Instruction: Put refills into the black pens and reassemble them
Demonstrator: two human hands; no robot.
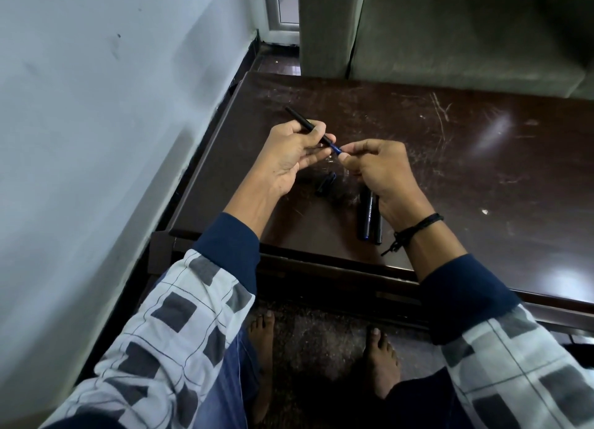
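Observation:
My left hand (291, 154) grips a black pen barrel (300, 120) that slants up to the left above the dark brown table (450, 171). A short blue piece (336, 148) shows at the barrel's near end. My right hand (377, 168) pinches at that blue end with thumb and fingertips; what sits between the fingers is hidden. Two black pens (369, 218) lie side by side on the table under my right wrist. A small black pen part (326, 184) rests on the table between my hands.
A white wall (96, 107) runs along the left, close to the table's left edge. A grey-green sofa (450, 33) stands behind the table. My bare feet (381, 361) rest on a carpet below the table's front edge.

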